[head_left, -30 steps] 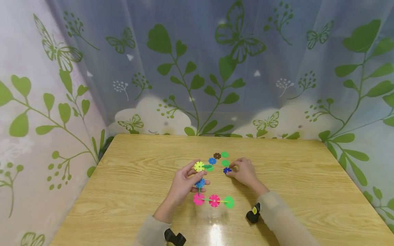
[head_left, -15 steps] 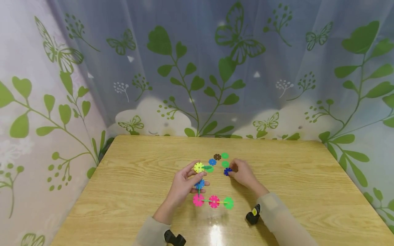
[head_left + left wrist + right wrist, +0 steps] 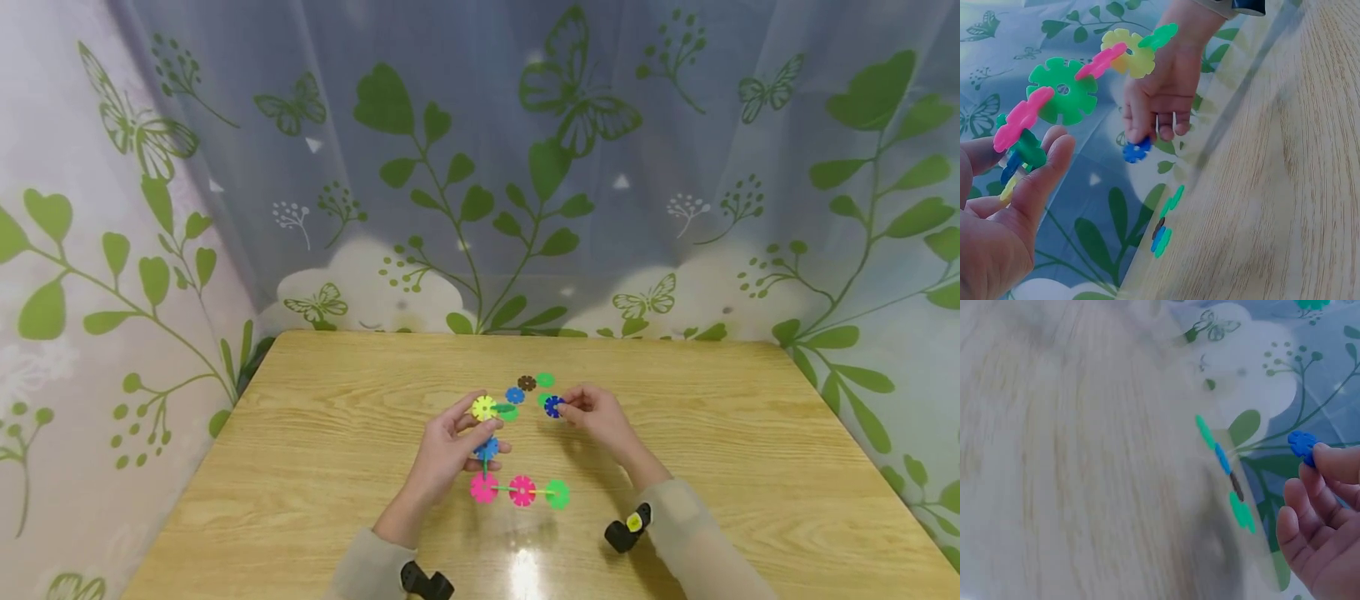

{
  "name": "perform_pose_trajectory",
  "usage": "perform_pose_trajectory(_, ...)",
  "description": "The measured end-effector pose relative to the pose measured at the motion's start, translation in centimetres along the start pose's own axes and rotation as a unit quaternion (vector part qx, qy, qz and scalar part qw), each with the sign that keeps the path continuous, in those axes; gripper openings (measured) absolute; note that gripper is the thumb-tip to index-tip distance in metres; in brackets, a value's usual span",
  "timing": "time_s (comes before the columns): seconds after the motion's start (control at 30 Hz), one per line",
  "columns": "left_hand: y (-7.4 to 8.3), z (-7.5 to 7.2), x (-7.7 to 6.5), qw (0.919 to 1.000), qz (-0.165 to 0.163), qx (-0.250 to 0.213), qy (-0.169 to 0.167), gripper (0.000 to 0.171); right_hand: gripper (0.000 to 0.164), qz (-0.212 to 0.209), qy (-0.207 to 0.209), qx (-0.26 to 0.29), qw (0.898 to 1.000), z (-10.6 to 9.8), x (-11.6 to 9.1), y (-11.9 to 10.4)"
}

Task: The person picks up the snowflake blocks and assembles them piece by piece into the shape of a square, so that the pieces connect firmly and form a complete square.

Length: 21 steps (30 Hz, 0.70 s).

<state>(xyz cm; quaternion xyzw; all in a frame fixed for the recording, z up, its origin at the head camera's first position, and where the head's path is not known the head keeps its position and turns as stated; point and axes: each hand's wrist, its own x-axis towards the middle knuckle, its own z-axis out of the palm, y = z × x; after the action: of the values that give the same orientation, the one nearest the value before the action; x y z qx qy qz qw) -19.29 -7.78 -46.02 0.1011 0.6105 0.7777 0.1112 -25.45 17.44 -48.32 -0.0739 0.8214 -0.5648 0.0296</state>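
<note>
My left hand (image 3: 446, 450) holds a chain of notched plastic discs, its thumb and fingers around the part near the yellow disc (image 3: 484, 407) and blue disc (image 3: 487, 448). From there the chain bends through a pink disc (image 3: 483, 487) and a second pink disc (image 3: 522, 491) to a green disc (image 3: 557, 494). Some links appear edge-on. My right hand (image 3: 603, 421) pinches a single dark blue disc (image 3: 553, 407) between thumb and finger. In the right wrist view that blue disc (image 3: 1302, 445) is above the table, apart from the chain.
On the wooden table (image 3: 337, 400), beyond the hands, lie loose discs: a brown one (image 3: 527, 383), a blue one (image 3: 514, 395) and several green ones, including one at the back (image 3: 545, 380). A patterned curtain (image 3: 480, 167) hangs behind the table's far edge.
My right hand has lifted the dark blue disc from the table and turned it more toward the head view. The left hand and its chain have stayed nearly still.
</note>
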Motion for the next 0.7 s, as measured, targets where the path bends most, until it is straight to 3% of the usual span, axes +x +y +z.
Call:
perform_pose_trajectory(0.33, -0.1, 0.0, 0.2, 0.9997, 0.023, 0.0, 0.001, 0.063, 0.018, -0.008, 0.003, 0.086, 0.996, 0.3, -0.7, -1.5)
perform_pose_trajectory(0.7, 0.2, 0.1, 0.2, 0.9998, 0.019, -0.003, 0.006, 0.06, 0.019, -0.11, 0.037, 0.145, 0.983, 1.1, -1.8, -3.7)
